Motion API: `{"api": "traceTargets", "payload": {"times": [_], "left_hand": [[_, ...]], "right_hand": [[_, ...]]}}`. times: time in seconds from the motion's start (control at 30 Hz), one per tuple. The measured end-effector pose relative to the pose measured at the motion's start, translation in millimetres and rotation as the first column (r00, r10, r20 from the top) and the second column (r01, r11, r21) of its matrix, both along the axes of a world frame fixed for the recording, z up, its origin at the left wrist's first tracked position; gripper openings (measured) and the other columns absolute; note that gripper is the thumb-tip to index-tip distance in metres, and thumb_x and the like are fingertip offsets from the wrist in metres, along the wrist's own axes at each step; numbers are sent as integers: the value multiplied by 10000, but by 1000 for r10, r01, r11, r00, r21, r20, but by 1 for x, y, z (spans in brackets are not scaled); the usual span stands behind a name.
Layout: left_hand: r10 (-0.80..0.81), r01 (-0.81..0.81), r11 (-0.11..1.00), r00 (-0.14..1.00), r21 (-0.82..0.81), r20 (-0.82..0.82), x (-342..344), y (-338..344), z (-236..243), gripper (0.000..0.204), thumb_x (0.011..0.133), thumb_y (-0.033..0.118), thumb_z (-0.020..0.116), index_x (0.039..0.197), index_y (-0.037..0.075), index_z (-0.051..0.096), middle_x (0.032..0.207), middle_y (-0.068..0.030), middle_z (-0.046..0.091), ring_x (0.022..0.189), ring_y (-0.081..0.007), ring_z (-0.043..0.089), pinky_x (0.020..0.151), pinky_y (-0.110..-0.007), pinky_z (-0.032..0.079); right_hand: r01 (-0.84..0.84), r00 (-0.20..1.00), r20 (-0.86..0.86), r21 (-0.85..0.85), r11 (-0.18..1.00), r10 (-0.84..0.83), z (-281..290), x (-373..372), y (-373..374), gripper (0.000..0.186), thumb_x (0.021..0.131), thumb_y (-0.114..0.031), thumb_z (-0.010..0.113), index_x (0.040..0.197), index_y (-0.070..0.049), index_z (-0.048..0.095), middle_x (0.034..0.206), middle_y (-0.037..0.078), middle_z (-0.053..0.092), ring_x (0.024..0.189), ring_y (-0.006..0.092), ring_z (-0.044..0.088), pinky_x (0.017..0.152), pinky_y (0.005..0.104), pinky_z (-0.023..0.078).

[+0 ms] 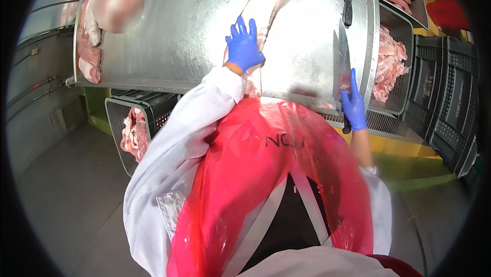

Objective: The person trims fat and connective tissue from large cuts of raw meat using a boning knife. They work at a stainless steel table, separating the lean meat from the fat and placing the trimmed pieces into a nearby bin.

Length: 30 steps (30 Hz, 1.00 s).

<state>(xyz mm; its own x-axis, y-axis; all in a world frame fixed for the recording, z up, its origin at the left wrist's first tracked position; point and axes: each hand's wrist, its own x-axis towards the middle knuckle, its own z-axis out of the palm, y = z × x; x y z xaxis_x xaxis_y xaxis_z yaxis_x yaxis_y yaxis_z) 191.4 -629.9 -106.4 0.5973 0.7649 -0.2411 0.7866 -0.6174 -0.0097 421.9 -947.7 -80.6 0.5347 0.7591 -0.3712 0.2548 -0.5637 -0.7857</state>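
Observation:
A long pale-and-pink piece of meat (pixel 261 6) lies lengthwise on the metal table (pixel 194 31), its far end thicker and redder. My left hand (pixel 243 47), in a blue glove, rests flat on it with the fingers spread. At the table's right side, my blue-gloved right hand (pixel 354 104) is closed around the handle of a knife (pixel 343 54). Its long blade points away from me, low over the metal, and the dark handle end shows below the palm. The index finger stretches forward.
Beyond the knife lies a black-handled sharpening steel (pixel 348 12). Meat pieces (pixel 89 54) line the table's left edge. Crates of meat stand at lower left (pixel 108 118) and right (pixel 409 52); a meat tray (pixel 420 6) sits far right. Dark crates (pixel 434 98) stand beyond.

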Motion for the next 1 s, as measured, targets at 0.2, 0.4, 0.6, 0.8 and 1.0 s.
{"api": "traceTargets", "payload": {"times": [0.2, 0.4, 0.6, 0.8, 1.0], "left_hand": [[-156, 142, 983, 979, -113, -133, -26, 51, 28, 793, 698, 282, 768, 1384, 45, 447, 1443, -307, 378, 1221, -466, 496, 933, -615, 470], [-263, 173, 917, 940, 360, 219, 118, 78, -24, 654, 802, 294, 704, 1351, 36, 458, 1382, -214, 456, 1248, -415, 493, 981, -612, 441], [-165, 153, 986, 908, 62, 386, 176, 110, -35, 388, 814, 242, 686, 1078, -14, 561, 1149, -257, 629, 1030, -430, 653, 843, -501, 540], [-64, 275, 914, 825, -299, 562, 138, 72, -2, 364, 826, 285, 689, 1053, 15, 596, 918, -269, 689, 903, -438, 674, 845, -500, 534], [-517, 495, 853, 847, 167, 127, 158, 11, 22, 177, 830, 219, 684, 986, 135, 687, 1017, -143, 655, 964, -317, 638, 801, -447, 527]], "right_hand": [[123, 992, -48, 73, 990, -120, 3, -10, -16, 795, 945, -9, 515, 1624, -242, 172, 703, -9, 557, 552, 73, 475, 520, 254, 460], [183, 976, -121, 8, 983, -181, -2, -6, -32, 800, 935, -8, 523, 1622, -227, 178, 714, 19, 583, 573, 85, 501, 536, 270, 457], [257, 958, -132, 12, 966, -254, 21, -2, -45, 789, 938, -22, 506, 1624, -225, 173, 710, -3, 570, 551, 74, 486, 514, 264, 469], [334, 928, -185, 34, 942, -323, 0, -9, -60, 779, 938, -26, 486, 1624, -215, 169, 738, 6, 592, 567, 73, 501, 524, 264, 470], [164, 979, -138, 83, 983, -152, -18, 13, 4, 749, 969, -93, 498, 1625, -235, 164, 774, -8, 573, 576, 74, 478, 519, 253, 452]]}}
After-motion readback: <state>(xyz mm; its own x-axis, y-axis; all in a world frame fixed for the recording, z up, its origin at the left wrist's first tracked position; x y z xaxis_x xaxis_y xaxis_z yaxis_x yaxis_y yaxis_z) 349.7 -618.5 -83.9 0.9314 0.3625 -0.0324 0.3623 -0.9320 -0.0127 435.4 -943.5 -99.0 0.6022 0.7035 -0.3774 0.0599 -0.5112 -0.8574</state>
